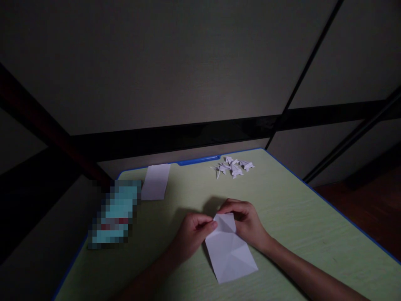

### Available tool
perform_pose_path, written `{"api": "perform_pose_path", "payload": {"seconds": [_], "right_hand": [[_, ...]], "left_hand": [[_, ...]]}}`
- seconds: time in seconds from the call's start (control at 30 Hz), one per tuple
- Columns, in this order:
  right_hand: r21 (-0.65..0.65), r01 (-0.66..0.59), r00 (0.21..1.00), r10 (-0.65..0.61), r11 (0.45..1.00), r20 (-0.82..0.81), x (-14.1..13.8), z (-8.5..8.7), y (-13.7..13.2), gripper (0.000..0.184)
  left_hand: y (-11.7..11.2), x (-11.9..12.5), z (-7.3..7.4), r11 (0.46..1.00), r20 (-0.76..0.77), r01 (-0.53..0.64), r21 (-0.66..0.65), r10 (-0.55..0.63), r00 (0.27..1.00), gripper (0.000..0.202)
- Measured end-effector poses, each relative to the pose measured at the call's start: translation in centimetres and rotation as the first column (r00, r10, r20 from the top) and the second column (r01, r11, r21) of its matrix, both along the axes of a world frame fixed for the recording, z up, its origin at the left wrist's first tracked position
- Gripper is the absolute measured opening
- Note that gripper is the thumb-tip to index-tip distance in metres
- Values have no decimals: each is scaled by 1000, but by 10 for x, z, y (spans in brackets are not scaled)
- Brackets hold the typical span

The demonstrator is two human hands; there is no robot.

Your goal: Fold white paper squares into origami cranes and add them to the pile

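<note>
A creased white sheet of paper [232,255] is held above the table, its far end narrowed by folds and its near end wide. My left hand [194,232] pinches the left edge near the far end between thumb and fingers. At the far right corner, my right hand [247,219] is closed on the same paper, its fingertips partly hidden behind it. Diagonal crease lines cross the near half of the sheet.
Several small folded white paper figures [235,169] lie at the table's back. A white paper stack [156,182] rests at back left, beside a blurred teal item [117,213]. The pale green table [297,234] has a blue edge; panelled doors [175,71] stand behind it.
</note>
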State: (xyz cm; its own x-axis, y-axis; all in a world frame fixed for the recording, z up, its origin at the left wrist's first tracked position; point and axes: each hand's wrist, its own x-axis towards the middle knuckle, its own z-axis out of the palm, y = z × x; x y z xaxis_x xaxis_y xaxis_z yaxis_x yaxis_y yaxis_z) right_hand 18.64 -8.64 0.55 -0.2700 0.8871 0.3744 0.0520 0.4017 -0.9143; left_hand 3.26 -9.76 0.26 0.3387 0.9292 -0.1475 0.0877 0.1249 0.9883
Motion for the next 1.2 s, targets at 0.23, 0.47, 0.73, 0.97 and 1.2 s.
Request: {"api": "perform_pose_path", "payload": {"seconds": [0.23,0.47,0.73,0.97,1.2], "right_hand": [[177,-17,990,-8,984,138,1,4,-4,9],[182,24,989,-50,983,139,-2,4,-5,5],[147,-15,993,-3,989,118,-1,0,-3,9],[196,-53,983,17,979,185,2,1,-4,14],[291,-57,957,-30,955,288,2,-3,-4,14]], "left_hand": [[-5,0,2,995,-69,-30,94,37,997,31],[-6,4,-2,996,27,-84,-16,85,996,23],[-2,-2,-3,979,-135,-21,203,49,990,26],[-6,-2,0,959,-239,-26,281,96,966,26],[-5,0,-1,966,-238,-25,258,89,967,24]]}}
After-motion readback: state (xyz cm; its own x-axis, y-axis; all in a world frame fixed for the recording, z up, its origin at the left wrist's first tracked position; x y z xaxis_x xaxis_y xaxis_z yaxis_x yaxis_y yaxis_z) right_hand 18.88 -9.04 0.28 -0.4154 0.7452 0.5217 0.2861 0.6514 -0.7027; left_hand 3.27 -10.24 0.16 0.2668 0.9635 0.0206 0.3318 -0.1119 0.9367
